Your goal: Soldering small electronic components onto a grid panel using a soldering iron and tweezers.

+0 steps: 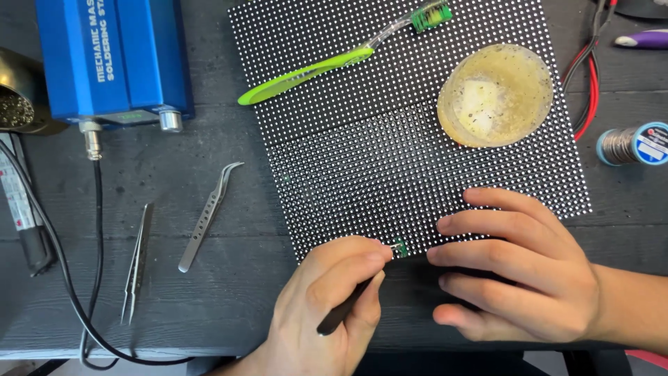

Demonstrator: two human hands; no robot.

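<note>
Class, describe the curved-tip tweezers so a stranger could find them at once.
Start at the blue box at top left. On the dark table below it, left of the dotted panel, lie two metal tweezers. The curved-tip tweezers are the right-hand pair, with a hooked tip and holes along the handle, unlike the straight tweezers.

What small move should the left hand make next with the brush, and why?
Probably a short stroke along the edge of the dotted panel: the left hand holds the small brush with its tip at the near edge, while the right hand lies flat on the panel.

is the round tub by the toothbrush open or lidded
Open: the round tub has no lid, and its yellowish, speckled contents show from above. It sits on the dotted panel.
</note>
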